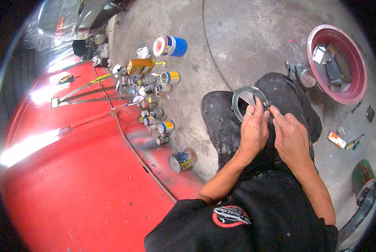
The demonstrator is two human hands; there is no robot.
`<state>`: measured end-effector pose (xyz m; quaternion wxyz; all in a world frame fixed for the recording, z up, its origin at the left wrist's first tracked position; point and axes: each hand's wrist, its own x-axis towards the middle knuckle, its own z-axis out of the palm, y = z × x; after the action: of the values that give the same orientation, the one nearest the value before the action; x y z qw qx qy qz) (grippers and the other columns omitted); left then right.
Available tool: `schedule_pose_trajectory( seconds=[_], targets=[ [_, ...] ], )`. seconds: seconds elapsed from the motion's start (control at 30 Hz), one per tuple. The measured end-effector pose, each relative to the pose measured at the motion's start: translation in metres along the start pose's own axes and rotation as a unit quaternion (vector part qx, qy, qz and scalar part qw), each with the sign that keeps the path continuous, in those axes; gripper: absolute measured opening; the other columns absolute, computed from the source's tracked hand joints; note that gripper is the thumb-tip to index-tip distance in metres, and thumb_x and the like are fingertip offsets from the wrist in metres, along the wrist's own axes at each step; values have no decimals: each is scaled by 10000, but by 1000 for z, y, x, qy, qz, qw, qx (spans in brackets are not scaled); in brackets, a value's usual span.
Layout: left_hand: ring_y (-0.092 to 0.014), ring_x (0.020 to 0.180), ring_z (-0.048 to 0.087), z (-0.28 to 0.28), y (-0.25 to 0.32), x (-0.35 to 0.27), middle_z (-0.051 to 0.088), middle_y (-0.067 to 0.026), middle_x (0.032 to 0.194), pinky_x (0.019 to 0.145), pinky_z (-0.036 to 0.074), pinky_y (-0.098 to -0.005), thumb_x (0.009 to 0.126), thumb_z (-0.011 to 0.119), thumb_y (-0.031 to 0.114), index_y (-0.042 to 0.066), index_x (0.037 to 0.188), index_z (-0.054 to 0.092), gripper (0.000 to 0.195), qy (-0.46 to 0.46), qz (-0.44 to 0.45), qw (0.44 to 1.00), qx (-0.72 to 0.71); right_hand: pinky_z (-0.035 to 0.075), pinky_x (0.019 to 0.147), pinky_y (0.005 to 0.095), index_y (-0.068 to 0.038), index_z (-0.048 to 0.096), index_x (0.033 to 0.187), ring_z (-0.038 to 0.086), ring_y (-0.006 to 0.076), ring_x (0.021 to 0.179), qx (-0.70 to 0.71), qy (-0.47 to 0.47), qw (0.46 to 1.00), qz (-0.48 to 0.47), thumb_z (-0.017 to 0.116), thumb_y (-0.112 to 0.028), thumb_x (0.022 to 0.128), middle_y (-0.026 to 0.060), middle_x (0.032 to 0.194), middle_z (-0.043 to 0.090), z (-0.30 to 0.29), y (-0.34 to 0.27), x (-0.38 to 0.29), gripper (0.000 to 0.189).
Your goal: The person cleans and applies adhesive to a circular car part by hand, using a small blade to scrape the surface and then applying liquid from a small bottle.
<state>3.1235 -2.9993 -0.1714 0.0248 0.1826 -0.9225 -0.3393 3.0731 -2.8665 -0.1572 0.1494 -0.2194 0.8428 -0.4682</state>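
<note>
My left hand (254, 130) grips a grey ring-shaped part (237, 108) by its near rim, with the index finger laid along it. The ring has small tabs on its outer edge and is held above my knees. Close beside it, my right hand (291, 135) pinches a small orange object (271, 109) between thumb and index finger. The orange object meets the ring's right rim. Most of it is hidden by the fingers, so its kind is unclear. Beneath both hands are my dark, paint-spotted trousers (221, 121).
Paint cans (170, 77) and bottles crowd the floor by a red painted surface (90, 182). A blue-sided can (177, 46) stands farther off. At right are a reddish plastic tub (313, 67), an orange-and-white box (336, 140) and screwdrivers (354, 142). A hose (208, 41) crosses the concrete.
</note>
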Motion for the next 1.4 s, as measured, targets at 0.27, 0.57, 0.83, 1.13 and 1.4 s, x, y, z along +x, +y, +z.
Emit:
schedule_pose_trajectory(
  seconds=[0.27,0.57,0.83,1.13,1.4],
  targets=[
    [-391,861,576,0,2,2,563,-240,974,756,475,-417,955,546,59,-98,1328,461,413,5,0,1000,2,507,637,448,-57,632,1239,635,376,729,-16,-5,1000,3,556,-87,920,184,832,610,0,-3,8,330],
    [-382,875,568,-3,4,4,550,-238,968,781,467,-401,951,541,48,-116,1290,477,382,7,-3,999,-54,517,769,460,-11,608,1208,652,415,934,128,8,991,48,529,-94,947,236,1051,666,-8,7,1,285],
    [-373,887,569,-3,3,2,547,-242,985,787,467,-390,953,533,43,-125,1283,476,375,7,-8,997,-72,504,725,477,0,649,1133,651,426,853,88,-44,994,46,533,-90,939,261,930,664,-20,4,16,243],
    [-374,896,567,-1,-3,1,545,-242,999,805,466,-387,962,529,56,-133,1297,464,390,15,16,996,-81,502,704,503,-12,670,1080,651,419,802,3,-36,999,-12,542,-103,929,246,866,662,-26,0,25,218],
    [-377,936,573,-1,-4,0,550,-249,1028,839,464,-386,963,531,63,-128,1315,456,408,9,0,996,-87,495,687,515,-24,675,1067,635,439,778,2,-75,997,3,539,-102,928,255,817,640,-30,-4,26,209]
  ],
)
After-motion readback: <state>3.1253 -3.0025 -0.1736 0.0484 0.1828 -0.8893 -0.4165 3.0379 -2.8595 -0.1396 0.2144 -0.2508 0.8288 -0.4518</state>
